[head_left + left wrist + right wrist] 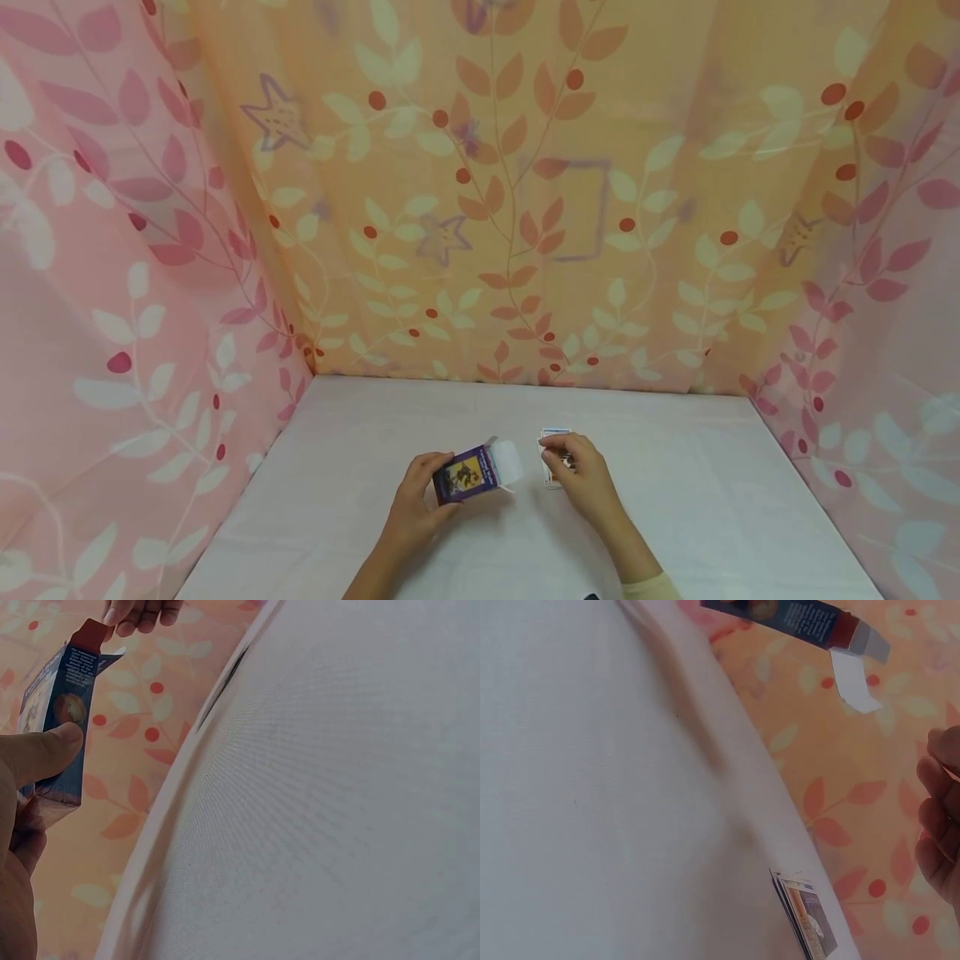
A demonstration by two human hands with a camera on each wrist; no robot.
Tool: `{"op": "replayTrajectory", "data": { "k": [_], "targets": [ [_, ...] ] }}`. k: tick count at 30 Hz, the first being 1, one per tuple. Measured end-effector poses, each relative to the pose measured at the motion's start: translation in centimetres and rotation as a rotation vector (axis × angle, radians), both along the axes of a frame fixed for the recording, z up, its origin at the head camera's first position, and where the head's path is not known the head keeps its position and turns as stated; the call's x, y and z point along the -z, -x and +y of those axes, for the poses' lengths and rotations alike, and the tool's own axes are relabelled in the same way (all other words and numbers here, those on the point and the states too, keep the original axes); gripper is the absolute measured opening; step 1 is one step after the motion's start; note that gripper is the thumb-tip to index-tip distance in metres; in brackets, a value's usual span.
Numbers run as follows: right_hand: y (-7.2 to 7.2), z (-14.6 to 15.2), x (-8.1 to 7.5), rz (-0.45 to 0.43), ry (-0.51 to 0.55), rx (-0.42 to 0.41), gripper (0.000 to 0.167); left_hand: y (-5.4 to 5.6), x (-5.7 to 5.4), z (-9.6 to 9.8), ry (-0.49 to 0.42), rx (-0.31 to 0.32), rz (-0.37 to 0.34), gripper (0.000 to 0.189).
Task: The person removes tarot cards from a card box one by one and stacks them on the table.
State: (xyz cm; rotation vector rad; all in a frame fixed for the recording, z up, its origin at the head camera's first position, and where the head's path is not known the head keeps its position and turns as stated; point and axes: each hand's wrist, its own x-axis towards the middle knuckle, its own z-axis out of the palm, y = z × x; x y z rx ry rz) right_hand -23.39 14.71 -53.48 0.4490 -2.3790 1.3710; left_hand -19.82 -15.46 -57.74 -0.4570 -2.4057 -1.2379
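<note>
My left hand [420,500] grips a small purple-and-blue card box [467,477] with a yellow picture on its front, thumb on one side and fingers on the other. The box's end flap [506,462] stands open toward the right, its white inside showing. A small stack of picture cards [810,919] lies on the table, seen in the right wrist view. In the head view my right hand [588,477] overlaps these cards from above, its fingers loosely bent. The right wrist view shows its fingers [934,814] apart from the cards, with nothing between them.
A white-covered table [337,467] lies under both hands. Orange floral curtain [510,275] hangs behind it, and pink leaf-patterned curtains [172,333] close in the left and right sides. A small dark object [592,597] shows at the bottom edge of the head view.
</note>
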Motion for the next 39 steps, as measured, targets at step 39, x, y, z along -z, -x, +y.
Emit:
{"op": "replayTrajectory", "data": {
  "k": [39],
  "targets": [
    [-1.8,-4.4,0.8,-0.130,-0.057,-0.063,0.013,0.0,0.4,0.2,0.006,0.036,0.018,0.086]
  ]
}}
